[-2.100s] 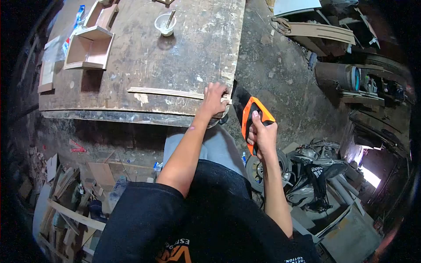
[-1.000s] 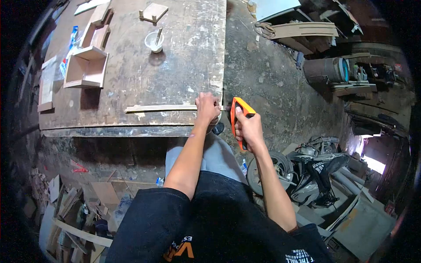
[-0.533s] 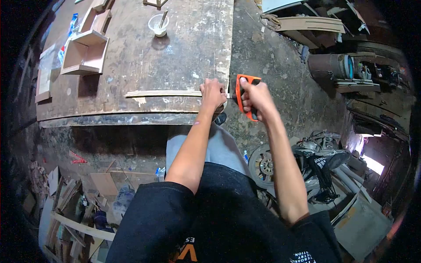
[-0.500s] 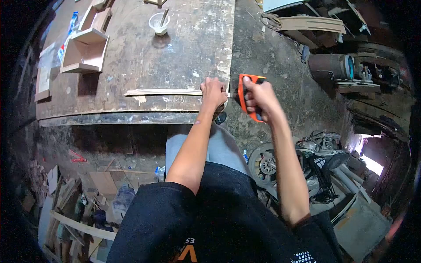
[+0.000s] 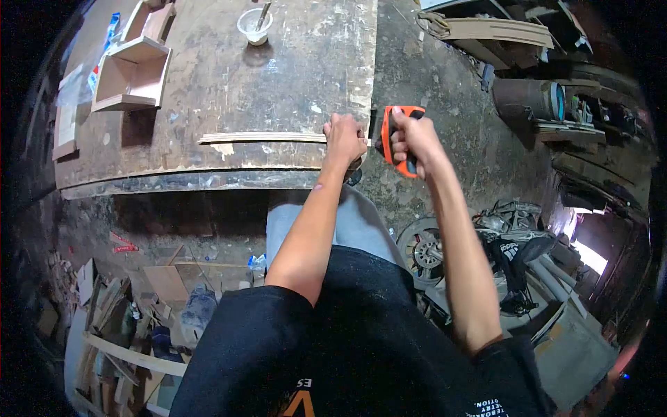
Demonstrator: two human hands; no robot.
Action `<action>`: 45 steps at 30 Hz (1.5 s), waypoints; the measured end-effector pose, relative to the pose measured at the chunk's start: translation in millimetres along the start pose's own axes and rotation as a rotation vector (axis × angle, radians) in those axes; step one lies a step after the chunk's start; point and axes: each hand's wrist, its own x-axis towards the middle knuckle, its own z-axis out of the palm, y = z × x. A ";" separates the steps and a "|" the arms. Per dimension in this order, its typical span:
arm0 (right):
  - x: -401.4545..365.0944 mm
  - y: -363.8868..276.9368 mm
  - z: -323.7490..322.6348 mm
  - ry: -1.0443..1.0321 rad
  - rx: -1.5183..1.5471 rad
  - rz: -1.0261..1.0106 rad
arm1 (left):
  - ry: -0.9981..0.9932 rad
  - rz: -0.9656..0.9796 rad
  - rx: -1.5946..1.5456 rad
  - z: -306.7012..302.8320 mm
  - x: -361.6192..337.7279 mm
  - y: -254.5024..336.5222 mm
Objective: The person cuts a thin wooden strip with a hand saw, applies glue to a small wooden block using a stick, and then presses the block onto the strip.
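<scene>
My right hand (image 5: 415,142) is wrapped round the orange and black handle of a handsaw (image 5: 390,154), just off the right edge of the worktable (image 5: 292,90). The dark blade is seen nearly edge-on beside the table edge, and most of it is hard to make out. Thin pale wood strips (image 5: 267,137) lie side by side along the table's near side. At their right end, my left hand (image 5: 344,141) is closed over them with bent fingers, close to the saw. The strip tips poke out slightly past that hand.
A white plastic cup (image 5: 255,28) with a stick in it stands at the back of the table. Open wooden boxes (image 5: 132,80) sit at the left. Scrap wood (image 5: 135,358) litters the floor at lower left, and a wheel (image 5: 425,251) lies at lower right.
My right hand and the saw have shifted slightly up in the view, away from my body. My left hand stays on the strips while the whole view has moved a little.
</scene>
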 end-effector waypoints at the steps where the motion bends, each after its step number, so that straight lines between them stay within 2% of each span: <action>1: 2.7 -8.1 -5.3 -0.015 -0.022 0.015 | -0.014 -0.001 -0.004 -0.5 1.1 0.1; 4: -21.7 -10.0 -10.7 -0.023 -0.184 -0.030 | 0.000 0.010 -0.025 -2.7 5.9 4.4; 5: -31.1 -5.2 -5.1 0.017 -0.091 -0.019 | 0.014 0.008 -0.004 0.2 6.0 2.5; 9: -29.9 5.7 -3.6 0.043 -0.080 -0.033 | -0.039 -0.021 -0.001 -6.8 0.4 0.3; 10: -38.3 10.0 -5.0 0.094 -0.172 -0.079 | -0.069 -0.031 -0.003 -6.5 2.9 5.0; 12: -55.7 20.8 -4.5 0.136 -0.219 -0.086 | -0.022 -0.031 -0.017 -6.3 5.6 7.4; 13: -57.3 26.5 -0.2 0.138 -0.107 -0.073 | 0.012 -0.026 -0.002 -4.0 4.1 7.5; 14: -54.2 23.3 -0.1 0.115 -0.117 -0.073 | 0.037 -0.019 0.018 -1.7 -0.5 6.5; 16: -39.7 -1.7 -3.5 0.064 -0.128 -0.075 | -0.058 -0.025 0.015 -11.2 -0.8 10.3; 17: -23.4 -9.9 -11.0 -0.014 -0.059 -0.004 | -0.062 -0.025 0.017 -12.6 -1.5 10.5; 18: -28.0 -19.4 -9.5 -0.050 -0.119 -0.007 | -0.063 -0.021 0.015 -13.8 -0.6 9.6; 20: -48.9 -19.1 -5.2 0.013 -0.206 -0.026 | -0.053 -0.028 0.009 -9.7 4.6 6.9; 22: -47.5 -11.6 -6.9 0.030 -0.092 -0.015 | -0.047 -0.029 0.012 -8.1 0.9 7.3; 23: -32.8 -11.3 -17.5 -0.064 -0.005 0.003 | -0.039 -0.038 0.016 -9.0 -0.4 6.1; 26: 12.9 31.0 -0.6 0.072 -0.190 -0.189 | -0.040 -0.027 0.008 -10.8 -0.5 13.8; 29: -26.9 27.4 20.4 0.101 -0.240 -0.192 | -0.042 -0.049 0.004 -16.4 -1.1 14.6; 33: -52.5 23.5 10.8 0.068 0.008 -0.106 | -0.043 -0.030 -0.006 -7.0 0.5 6.7; 37: -46.6 3.7 3.3 0.058 -0.003 -0.078 | -0.056 -0.039 -0.004 -3.1 3.5 4.7; 45: -55.9 14.0 -14.9 0.111 -0.017 -0.098 | -0.030 -0.012 -0.005 -3.8 2.1 2.2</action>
